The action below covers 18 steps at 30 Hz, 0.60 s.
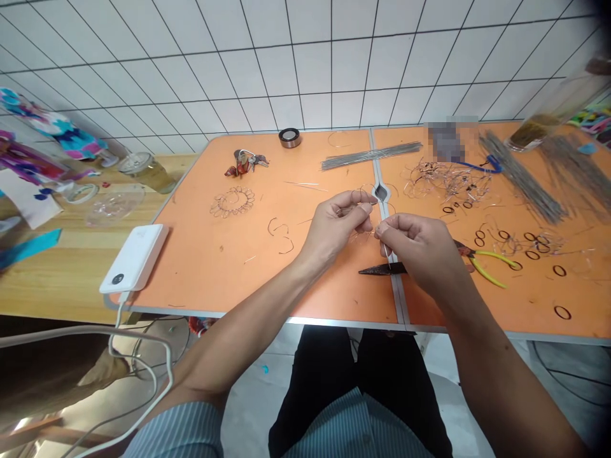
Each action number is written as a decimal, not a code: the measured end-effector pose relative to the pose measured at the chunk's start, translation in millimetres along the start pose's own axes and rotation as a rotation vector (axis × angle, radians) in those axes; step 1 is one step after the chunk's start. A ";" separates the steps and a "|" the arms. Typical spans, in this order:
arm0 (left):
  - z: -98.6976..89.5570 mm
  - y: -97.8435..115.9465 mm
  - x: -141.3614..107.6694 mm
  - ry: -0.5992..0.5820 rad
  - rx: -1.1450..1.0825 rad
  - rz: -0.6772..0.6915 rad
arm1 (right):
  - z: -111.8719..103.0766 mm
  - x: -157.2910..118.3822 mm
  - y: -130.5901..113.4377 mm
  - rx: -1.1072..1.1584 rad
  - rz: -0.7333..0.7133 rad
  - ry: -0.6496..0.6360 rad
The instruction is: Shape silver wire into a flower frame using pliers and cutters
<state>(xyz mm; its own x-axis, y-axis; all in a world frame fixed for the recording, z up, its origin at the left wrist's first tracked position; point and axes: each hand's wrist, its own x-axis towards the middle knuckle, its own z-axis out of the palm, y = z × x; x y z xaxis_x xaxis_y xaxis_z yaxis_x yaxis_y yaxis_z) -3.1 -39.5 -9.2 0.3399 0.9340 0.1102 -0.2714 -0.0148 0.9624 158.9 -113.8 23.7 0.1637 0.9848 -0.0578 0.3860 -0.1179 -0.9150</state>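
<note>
Over the seam of the orange folding table [248, 273], my left hand [340, 219] is closed, thumb against fingers, on thin wire [365, 191] bent into curves. My right hand [415, 245] also pinches wire, and a short straight end hangs below its fingertips. The two hands are close together but apart. Exactly how the wire runs between them is too fine to make out. A black pointed tool tip [379, 270] juts out left from under my right hand. To the right of that hand lie yellow-handled pliers [494, 261]; my hand hides whether both are one tool.
A looped wire ring [233, 202], bundled straight wires [372, 155], tangled wire [449, 181] and small dark rings [559, 271] lie around. Black tape [289, 137] and keys [247, 163] sit at the back. A white power bank [135, 257] with a cable rests at the left edge.
</note>
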 end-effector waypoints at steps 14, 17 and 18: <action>2.4 3.7 -3.3 0.008 0.028 -0.004 | 11.9 3.9 19.2 0.456 -0.012 -0.081; 1.8 2.8 -3.5 0.006 0.029 0.007 | 14.1 2.7 17.7 0.587 0.024 -0.125; 1.7 2.4 -3.5 0.008 0.030 0.008 | 14.2 1.9 17.2 0.618 0.036 -0.142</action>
<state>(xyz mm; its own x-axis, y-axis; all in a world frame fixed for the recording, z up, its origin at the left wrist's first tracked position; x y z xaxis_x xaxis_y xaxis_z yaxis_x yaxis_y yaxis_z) -3.4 -43.4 -6.9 0.3307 0.9366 0.1163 -0.2469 -0.0331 0.9685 152.9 -112.2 2.2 0.0286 0.9939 -0.1067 -0.2197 -0.0979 -0.9706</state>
